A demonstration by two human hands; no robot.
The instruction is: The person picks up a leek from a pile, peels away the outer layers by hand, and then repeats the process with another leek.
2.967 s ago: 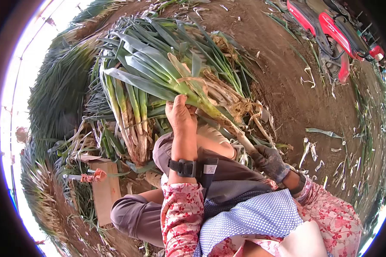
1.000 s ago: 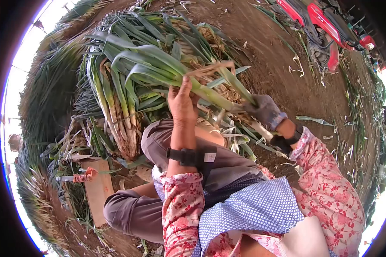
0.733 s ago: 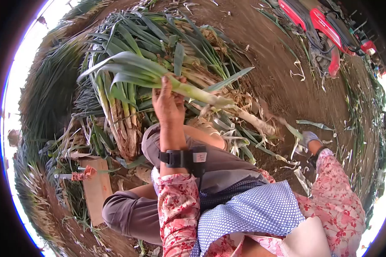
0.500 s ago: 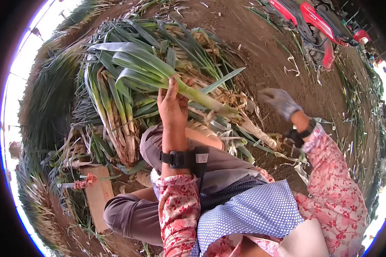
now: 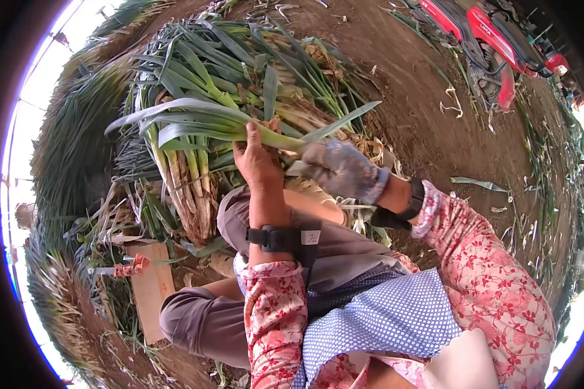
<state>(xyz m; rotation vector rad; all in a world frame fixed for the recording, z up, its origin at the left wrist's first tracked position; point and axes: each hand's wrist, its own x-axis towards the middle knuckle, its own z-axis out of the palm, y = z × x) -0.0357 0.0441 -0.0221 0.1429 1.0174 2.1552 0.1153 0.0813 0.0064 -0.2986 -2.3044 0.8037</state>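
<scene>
Green-leaved leek (image 5: 194, 120) lies across the upper middle of the frame, above the lap. Half a second ago the gloved right hand (image 5: 340, 170) hovered open at the right; now it has closed on the stalk beside the bare left hand (image 5: 258, 162), which still grips it, wrist raised.

A waxy, smooth green leek (image 5: 194, 120) is seen. A rough knit cloth glove covers the right hand (image 5: 340, 170). Matt crumbly soil (image 5: 422, 129) is shown at two o'clock.
</scene>
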